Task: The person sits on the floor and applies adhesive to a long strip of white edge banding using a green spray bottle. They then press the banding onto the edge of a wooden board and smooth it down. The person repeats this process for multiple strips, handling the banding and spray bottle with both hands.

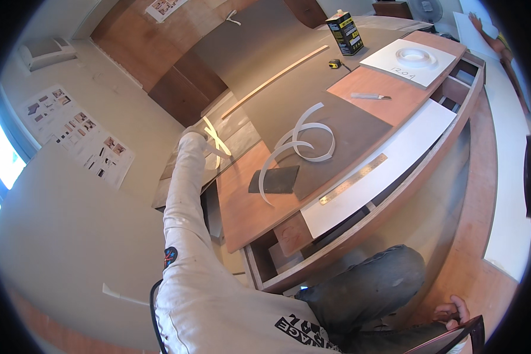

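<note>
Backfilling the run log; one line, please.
left hand: at pale strips, grip unclear | right hand: grip unclear | white strip: loosely curled | knife: unheld

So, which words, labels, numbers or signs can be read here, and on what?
Locations only, wording withheld:
White panel: handwritten number.
Black-and-yellow rectangular can: printed label.
White top: dark lettering.
Wall sheets: too small to read.
Ruler, tape measure: too small.
Sleeve patch: too blurred.

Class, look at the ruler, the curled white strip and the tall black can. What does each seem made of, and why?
Ruler: probably metal, polished; it has a bright, golden sheen.
Curled white strip: likely flexible plastic, smooth; it stands in loops, though coated paper is possible.
Tall black can: perhaps sheet metal, printed; its sides look flat and straight-edged.
</note>
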{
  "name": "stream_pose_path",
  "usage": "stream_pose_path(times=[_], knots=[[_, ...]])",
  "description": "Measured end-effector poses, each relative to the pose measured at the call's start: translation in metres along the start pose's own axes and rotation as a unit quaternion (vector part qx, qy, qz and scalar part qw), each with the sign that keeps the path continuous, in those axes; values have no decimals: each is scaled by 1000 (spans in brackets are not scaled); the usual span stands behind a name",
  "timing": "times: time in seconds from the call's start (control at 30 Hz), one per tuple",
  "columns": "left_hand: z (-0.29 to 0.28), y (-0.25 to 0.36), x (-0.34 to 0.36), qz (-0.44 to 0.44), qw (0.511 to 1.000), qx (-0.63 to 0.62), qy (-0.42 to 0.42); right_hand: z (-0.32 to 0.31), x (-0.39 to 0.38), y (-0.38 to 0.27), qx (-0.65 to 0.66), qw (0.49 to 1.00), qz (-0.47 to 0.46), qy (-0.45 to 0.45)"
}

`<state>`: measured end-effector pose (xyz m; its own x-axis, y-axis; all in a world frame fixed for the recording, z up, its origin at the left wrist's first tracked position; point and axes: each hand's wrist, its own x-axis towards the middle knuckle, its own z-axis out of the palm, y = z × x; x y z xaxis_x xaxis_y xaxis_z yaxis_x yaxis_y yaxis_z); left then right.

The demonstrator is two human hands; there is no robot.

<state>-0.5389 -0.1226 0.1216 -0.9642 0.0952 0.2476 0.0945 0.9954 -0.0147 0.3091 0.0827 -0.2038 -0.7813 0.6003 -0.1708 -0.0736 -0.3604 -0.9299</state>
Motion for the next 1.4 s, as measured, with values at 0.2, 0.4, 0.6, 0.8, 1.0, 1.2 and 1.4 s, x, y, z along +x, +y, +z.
stream_pose_path(times=[0.2,0.4,0.6,0.8,1.0,1.2,1.4], knots=[[16,25,-66,15,995,92,39,2,-2,4,3,1000,-23,16],[64,9,-89,77,995,34,55,4,-3,2,1,1000,-9,18],[77,34,-129,101,981,-55,155,9,-3,1,13,999,-16,34],[104,46,-135,115,954,-54,270,19,-4,-3,27,998,-30,57],[89,75,-133,148,968,122,159,11,-5,4,28,998,-31,47],[109,73,-121,229,942,209,132,-3,-4,15,31,998,-46,5],[120,60,-131,236,942,183,154,-1,-4,15,40,998,-43,10]])
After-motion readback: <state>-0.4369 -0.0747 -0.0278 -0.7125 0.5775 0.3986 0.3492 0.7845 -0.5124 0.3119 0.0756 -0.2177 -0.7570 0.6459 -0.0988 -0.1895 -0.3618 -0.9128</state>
